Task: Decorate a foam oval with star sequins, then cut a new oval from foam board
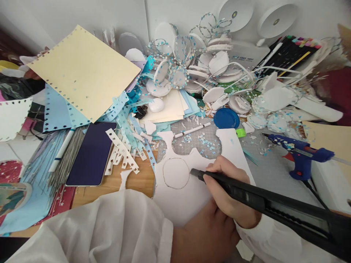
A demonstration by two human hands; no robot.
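Note:
My right hand (230,190) is closed around a black utility knife (263,204). The knife's tip end rests just right of a pencilled circle (176,173) on a white foam board (175,208). The board's far edge has rounded cut-outs. My left hand (205,233) crosses low over the near part of the board, close beneath my right hand. Its fingers are mostly hidden, so I cannot make out how they are held. Below the board lies a grey cutting mat (192,128) scattered with small blue and white flower punchings (207,144).
A blue glue gun (304,153) lies at the right. Behind the board are a blue round lid (226,118), a white pen (192,130) and piled white foam discs (197,69). Left are a dark phone (90,155), wire stems (61,164) and a cream punched sheet (85,73).

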